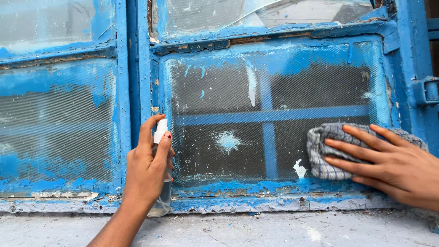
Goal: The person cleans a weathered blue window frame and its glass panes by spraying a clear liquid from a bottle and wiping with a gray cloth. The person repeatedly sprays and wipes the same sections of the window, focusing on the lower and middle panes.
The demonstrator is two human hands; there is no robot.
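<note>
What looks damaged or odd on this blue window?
The upper glass pane is cracked. Blue paint smears the lower mesh-backed pane, and the blue wooden frame is peeling along its bottom edge.

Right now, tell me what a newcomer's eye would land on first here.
The bright blue window frame fills the view, its paint peeling and smeared over the glass pane. At the lower right, the right hand presses a checked grey cloth flat against the pane. Left of centre, the left hand holds a small clear spray bottle with a white nozzle.
</note>
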